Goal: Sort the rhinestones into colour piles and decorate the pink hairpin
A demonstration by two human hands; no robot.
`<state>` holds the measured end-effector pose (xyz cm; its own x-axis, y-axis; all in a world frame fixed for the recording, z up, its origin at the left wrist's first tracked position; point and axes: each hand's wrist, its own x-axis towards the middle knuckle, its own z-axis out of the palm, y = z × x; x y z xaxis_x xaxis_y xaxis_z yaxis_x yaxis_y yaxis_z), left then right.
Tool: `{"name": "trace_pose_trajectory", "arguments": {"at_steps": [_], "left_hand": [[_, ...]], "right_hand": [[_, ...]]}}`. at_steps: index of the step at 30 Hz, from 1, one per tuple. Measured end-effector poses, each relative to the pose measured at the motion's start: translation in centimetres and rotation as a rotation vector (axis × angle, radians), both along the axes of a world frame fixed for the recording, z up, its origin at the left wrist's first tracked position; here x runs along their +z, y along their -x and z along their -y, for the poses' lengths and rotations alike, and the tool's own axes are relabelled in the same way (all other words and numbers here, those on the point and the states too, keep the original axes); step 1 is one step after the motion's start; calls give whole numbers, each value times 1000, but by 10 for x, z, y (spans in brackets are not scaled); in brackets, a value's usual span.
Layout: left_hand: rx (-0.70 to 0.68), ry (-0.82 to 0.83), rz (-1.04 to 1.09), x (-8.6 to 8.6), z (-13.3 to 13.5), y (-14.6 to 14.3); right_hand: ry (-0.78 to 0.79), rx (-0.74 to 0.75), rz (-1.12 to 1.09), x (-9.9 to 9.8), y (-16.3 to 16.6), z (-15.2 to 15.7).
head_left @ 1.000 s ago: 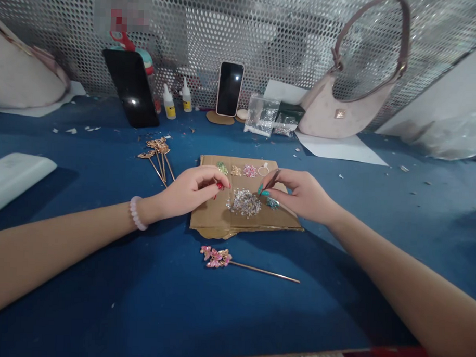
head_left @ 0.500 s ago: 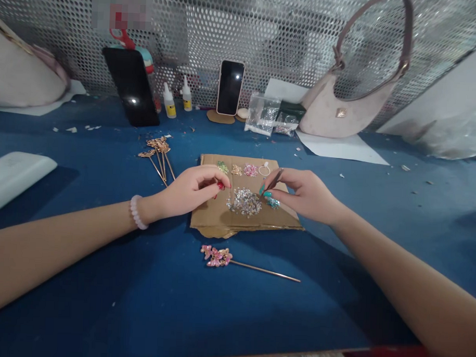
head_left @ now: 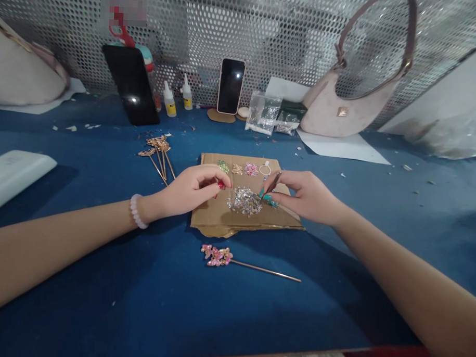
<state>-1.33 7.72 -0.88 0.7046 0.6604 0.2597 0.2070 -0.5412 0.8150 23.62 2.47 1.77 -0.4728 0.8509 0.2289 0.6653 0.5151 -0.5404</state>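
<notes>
My right hand point(head_left: 298, 193) pinches dark tweezers point(head_left: 276, 181), their tip down at the right side of a pile of clear, silvery rhinestones point(head_left: 245, 200). The pile lies on a piece of brown cardboard point(head_left: 211, 216). At the cardboard's left side my left hand point(head_left: 194, 190) has its fingers curled, thumb and index tips close together; anything between them is hidden. Small heaps of green stones point(head_left: 223, 166), gold stones point(head_left: 237, 169) and pink stones point(head_left: 251, 169) line the back. Blue stones point(head_left: 274, 203) are partly behind my right fingers. In front lies a gold hairpin with pink stone-set flowers point(head_left: 217, 256).
Several plain gold hairpins point(head_left: 161, 150) lie behind my left hand. Along the back stand a black tablet-like screen point(head_left: 132, 86), two glue bottles point(head_left: 169, 100), a phone point(head_left: 231, 87), clear bags point(head_left: 262, 114) and a pale handbag point(head_left: 347, 107). A white object point(head_left: 19, 176) sits at left.
My right hand and the tweezers have shifted very slightly and cover more of the blue stones. My left hand stays where it was.
</notes>
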Motion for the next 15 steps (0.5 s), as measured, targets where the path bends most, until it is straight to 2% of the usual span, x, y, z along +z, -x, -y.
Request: {"name": "trace_pose_trajectory", "arguments": {"at_steps": [6, 15], "left_hand": [[8, -1, -7, 0, 1, 0], [11, -22, -20, -1, 0, 1]], "right_hand": [[23, 4, 7, 0, -2, 0], [-28, -35, -30, 0, 0, 0]]}}
